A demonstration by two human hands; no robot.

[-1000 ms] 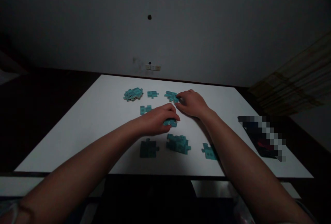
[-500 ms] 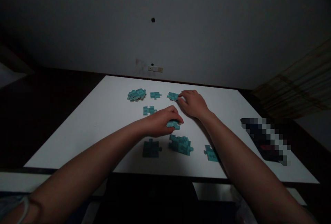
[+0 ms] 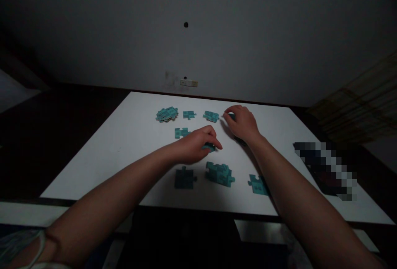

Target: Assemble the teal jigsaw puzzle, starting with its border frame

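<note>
My left hand [image 3: 195,145] rests with its fingertips on a teal jigsaw piece [image 3: 209,147], which is partly hidden beneath them. My right hand [image 3: 242,123] lies further back on the white table [image 3: 93,174], its fingers over a teal piece [image 3: 231,116]. A dark patch [image 3: 240,140] under its palm could be another piece or a shadow. Just left of those fingers sits a separate teal piece [image 3: 211,116]. A stack of teal pieces [image 3: 166,114] lies at the far left of the group.
Loose teal pieces [image 3: 189,114] [image 3: 182,133] [image 3: 258,185], a joined cluster [image 3: 219,174] and a dark piece [image 3: 184,178] lie around my hands. A pixelated dark object [image 3: 325,169] sits at the table's right. A wall stands behind the far edge.
My right hand has slid right, away from the far teal piece, with another piece now showing at its fingertips. My left hand stays on its piece. The view has shifted slightly.
</note>
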